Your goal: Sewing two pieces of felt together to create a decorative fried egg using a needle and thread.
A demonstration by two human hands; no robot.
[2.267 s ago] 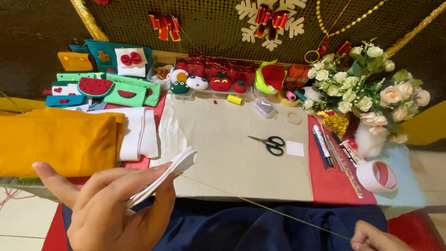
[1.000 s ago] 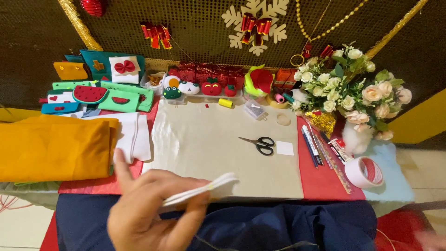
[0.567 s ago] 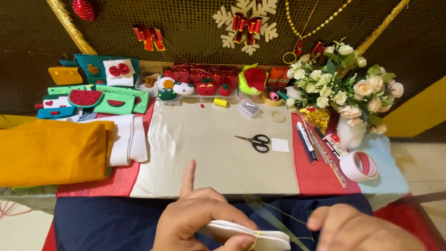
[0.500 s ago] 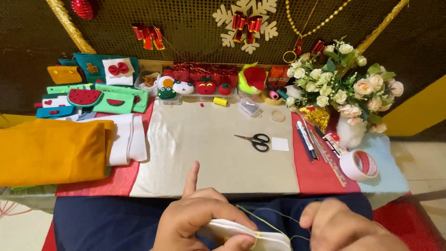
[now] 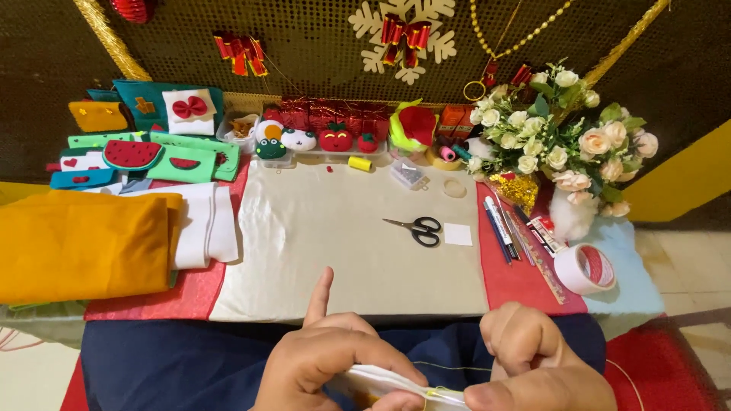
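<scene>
Closest to the camera, at the bottom edge of the view, both hands meet over the person's lap, which is covered in dark blue cloth. The left hand point(image 5: 335, 361) pinches a folded white felt piece point(image 5: 384, 378) between thumb and fingers, its index finger pointing up and away. The right hand point(image 5: 544, 365) is closed narrowly at the piece's right end, thumb and fingertip pressed together where a thin yellow thread point(image 5: 449, 368) runs; whether a needle sits between them is too small to tell.

Just beyond the hands lies the surface point(image 5: 525, 278), with a pale beige cloth point(image 5: 335, 243) spread across its middle. On that cloth rest black scissors point(image 5: 415, 228) and, just beside them, a small white square point(image 5: 458, 234). To the left sit a folded orange fabric point(image 5: 76, 243) and folded white felt point(image 5: 202, 228). To the right lie pens point(image 5: 499, 224) and a roll of tape point(image 5: 585, 268).

Farther back stand green watermelon pouches point(image 5: 152, 156), small felt figures point(image 5: 304, 139), a yellow thread spool point(image 5: 359, 163) and a bouquet of pale artificial roses point(image 5: 563, 141). Red bows and a snowflake ornament point(image 5: 403, 34) hang on the dark mesh wall behind.
</scene>
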